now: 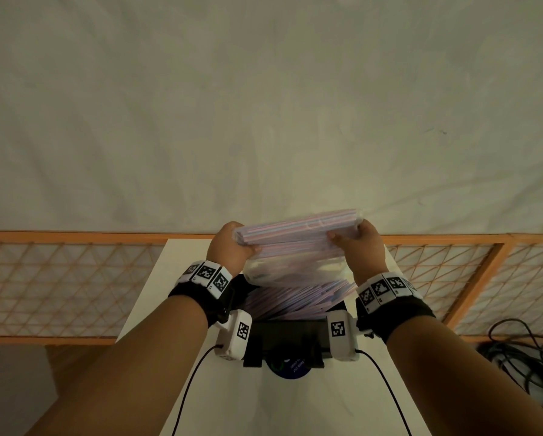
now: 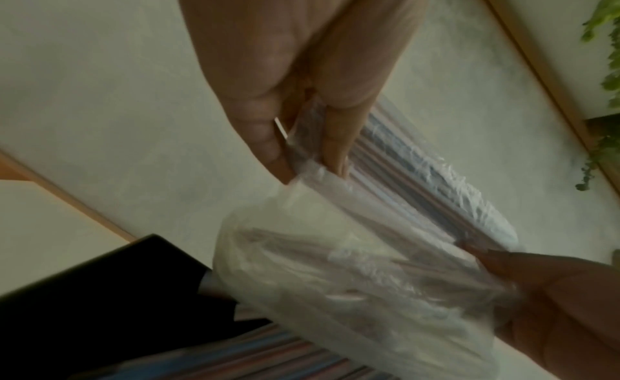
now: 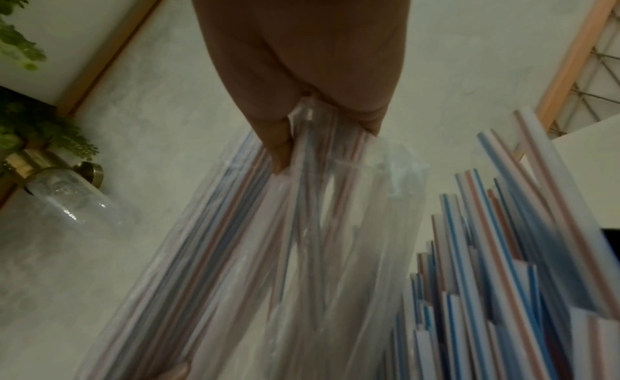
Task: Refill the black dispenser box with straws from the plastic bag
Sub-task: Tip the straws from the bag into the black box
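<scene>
A clear plastic bag (image 1: 298,250) of striped straws hangs sideways above the black dispenser box (image 1: 290,333). My left hand (image 1: 243,239) pinches its left end and my right hand (image 1: 347,232) pinches its right end. Several straws (image 1: 298,298) lie piled in the box under the bag's open lower side. In the left wrist view my left hand (image 2: 310,157) pinches the crumpled bag (image 2: 369,266) beside the box (image 2: 117,293). In the right wrist view my right hand (image 3: 322,144) grips the bag (image 3: 268,253), with piled straws (image 3: 503,279) at the right.
The box stands on a white table (image 1: 185,278) over a dark blue round disc (image 1: 290,371). An orange lattice fence (image 1: 59,278) runs behind the table on both sides. Black cables (image 1: 521,357) lie on the floor at the right. A glass wall lamp (image 3: 67,200) and a plant (image 3: 20,40) are on the wall.
</scene>
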`<state>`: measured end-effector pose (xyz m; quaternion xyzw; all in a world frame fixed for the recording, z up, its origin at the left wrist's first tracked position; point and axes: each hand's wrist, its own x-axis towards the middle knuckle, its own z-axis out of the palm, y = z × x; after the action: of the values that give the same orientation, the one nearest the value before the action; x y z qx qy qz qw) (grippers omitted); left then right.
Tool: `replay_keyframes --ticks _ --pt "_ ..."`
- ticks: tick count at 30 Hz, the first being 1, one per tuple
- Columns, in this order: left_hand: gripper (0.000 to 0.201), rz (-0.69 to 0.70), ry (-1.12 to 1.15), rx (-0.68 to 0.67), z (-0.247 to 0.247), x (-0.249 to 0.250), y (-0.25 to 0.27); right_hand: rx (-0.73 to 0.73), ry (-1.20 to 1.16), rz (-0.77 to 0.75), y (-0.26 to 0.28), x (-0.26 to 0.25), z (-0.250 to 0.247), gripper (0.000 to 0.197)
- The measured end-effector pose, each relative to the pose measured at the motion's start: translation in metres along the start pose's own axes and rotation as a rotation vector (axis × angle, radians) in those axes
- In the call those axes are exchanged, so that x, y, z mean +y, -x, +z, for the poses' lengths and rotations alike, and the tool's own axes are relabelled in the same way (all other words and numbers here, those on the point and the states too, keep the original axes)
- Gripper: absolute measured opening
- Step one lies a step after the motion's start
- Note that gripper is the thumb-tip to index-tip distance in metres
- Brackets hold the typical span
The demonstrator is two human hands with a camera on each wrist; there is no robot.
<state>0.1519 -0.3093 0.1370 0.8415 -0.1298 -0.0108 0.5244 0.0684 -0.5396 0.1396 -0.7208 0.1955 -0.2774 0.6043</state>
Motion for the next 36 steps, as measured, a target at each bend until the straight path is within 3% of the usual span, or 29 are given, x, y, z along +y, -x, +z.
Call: replay_keyframes --ticks 2,6,10,12,14,18,20,25,30,36 --pt "0.032 -0.026 -0.104 -0.036 0.001 0.005 0.002 0.032 0.005 -0.022 0.002 -0.003 0.0 0.028" --pt "0.004 -0.006 -0.357 -0.211 0.003 0.011 0.003 0.069 -0.005 -0.047 0.003 -0.008 -0.001 0.022" --pt "0.028 0.011 -0.332 -0.252 0.001 0.008 0.007 0.105 0.015 -0.043 0.001 -0.005 -0.004 0.016" --pt "0.028 -0.003 -0.296 -0.295 0.003 0.005 0.008 0.115 0.075 -0.019 -0.001 -0.002 -0.003 0.032" --pt "0.02 -0.014 -0.286 -0.272 0.004 0.005 0.007 0.102 0.168 0.025 -0.001 -0.001 -0.001 0.051" --pt "0.003 0.024 -0.258 -0.144 0.003 0.007 0.006 0.038 0.179 0.137 0.0 0.003 0.003 0.058" --pt "0.005 0.027 -0.251 -0.132 0.002 0.008 0.007 0.029 0.167 0.169 0.0 0.004 0.004 0.062" --pt "0.01 -0.029 -0.4 -0.195 0.001 0.004 0.005 0.035 0.242 0.068 0.002 -0.001 -0.003 0.024" --pt "0.016 -0.084 -0.408 -0.136 0.001 0.006 0.004 0.077 0.248 0.04 0.007 -0.007 -0.004 0.039" --pt "0.026 0.022 -0.274 -0.019 -0.003 0.008 0.007 0.032 0.331 0.008 0.006 -0.007 -0.007 0.025"
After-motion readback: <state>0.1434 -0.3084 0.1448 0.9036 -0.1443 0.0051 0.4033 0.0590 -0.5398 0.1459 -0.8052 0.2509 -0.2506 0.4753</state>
